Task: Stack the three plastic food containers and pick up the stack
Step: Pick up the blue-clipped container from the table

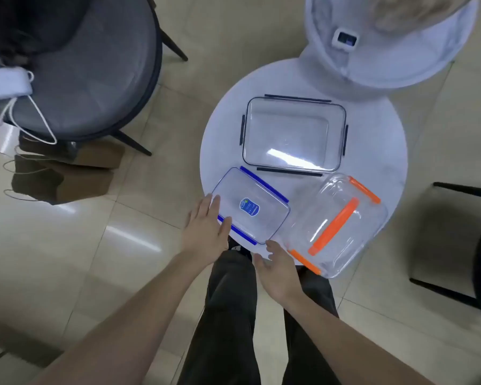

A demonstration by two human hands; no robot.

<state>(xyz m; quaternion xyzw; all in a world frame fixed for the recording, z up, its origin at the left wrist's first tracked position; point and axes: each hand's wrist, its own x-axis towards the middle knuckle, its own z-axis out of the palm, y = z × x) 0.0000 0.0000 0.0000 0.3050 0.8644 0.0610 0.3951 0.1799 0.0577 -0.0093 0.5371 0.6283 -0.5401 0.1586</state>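
Three clear plastic containers lie on a small round white table (381, 173). The largest, with black clips (293, 134), sits at the back. A flat one with blue clips and a blue label (252, 205) is at the front left. A taller one with orange clips and an orange handle (338, 226) is at the front right, overhanging the table's edge. My left hand (206, 230) is open, fingers spread, touching the blue container's left corner. My right hand (277, 269) is open at the table's front edge, between the blue and orange containers, holding nothing.
A grey round chair (95, 73) with a white cable and device stands at the left, brown paper bags (64, 173) below it on the tiled floor. A white fan-like appliance (386, 43) rises behind the table. A dark chair (467, 245) is at the right. My legs are below.
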